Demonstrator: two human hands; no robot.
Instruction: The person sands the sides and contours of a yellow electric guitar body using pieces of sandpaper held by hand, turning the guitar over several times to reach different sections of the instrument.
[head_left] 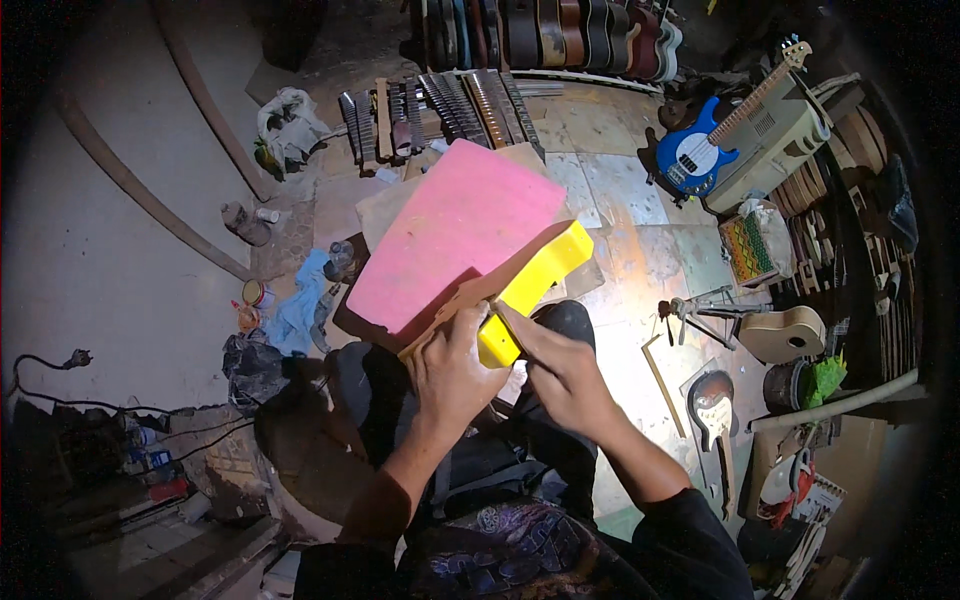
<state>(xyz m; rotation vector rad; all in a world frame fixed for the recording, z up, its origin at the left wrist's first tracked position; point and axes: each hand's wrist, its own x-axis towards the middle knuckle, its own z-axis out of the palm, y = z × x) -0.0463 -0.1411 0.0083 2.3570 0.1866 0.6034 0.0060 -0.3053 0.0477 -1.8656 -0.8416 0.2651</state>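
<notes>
A bright yellow piece (548, 268), apparently a guitar body seen along its edge, tilts over my lap and the near edge of a pink pad (460, 225). Its face turned toward the pad lies in brownish shadow. My left hand (448, 368) is closed on the near end of this piece, fingers against its side. From the right, my right hand (562, 372) presses its fingers together on the yellow edge, close to the left fingertips. Whatever those right fingers may hold is hidden.
Several guitar necks (465, 110) lie beyond the pad, before a row of guitar bodies (570, 35). A blue bass guitar (695, 155) leans at far right. An acoustic guitar body (785, 335) and a sunburst guitar (712, 410) are nearer. A blue cloth (298, 305) lies left.
</notes>
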